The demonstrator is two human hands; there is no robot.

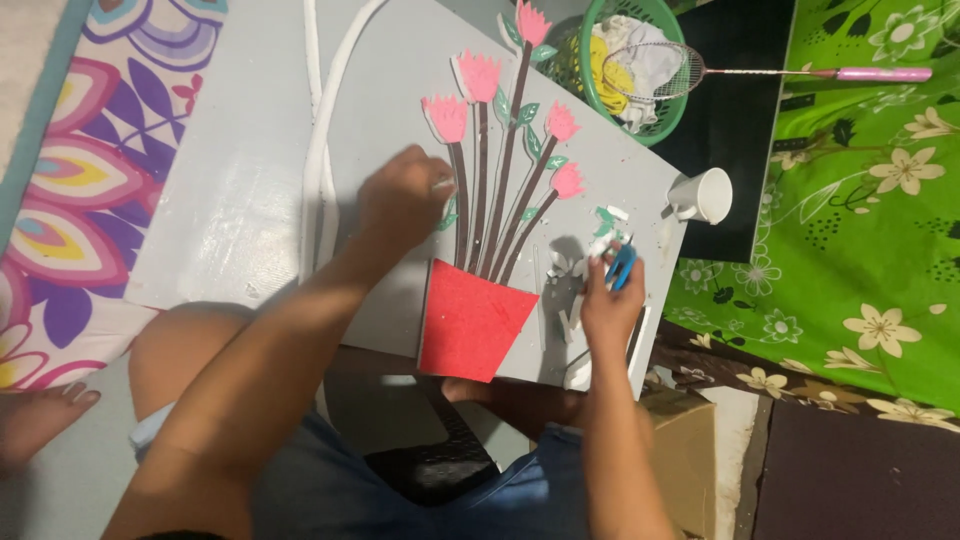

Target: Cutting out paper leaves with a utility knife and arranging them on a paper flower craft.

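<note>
Paper-flower collage (500, 180), pink blooms on brown stems above a red paper pot (470, 320), lies on a grey board (250, 190) across the person's lap. The left hand (405, 195) presses a small pale piece, mostly hidden, beside the stems. The right hand (610, 300) closes around a blue object (622, 265), perhaps scissors, hard to identify.

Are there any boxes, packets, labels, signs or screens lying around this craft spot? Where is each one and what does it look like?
Cardboard box: plain brown, boxy, on the floor at lower right, beside the right hand's forearm and just below the grey board; only its top and one side show.
No labels, signs or screens can be made out anywhere in view.
</note>
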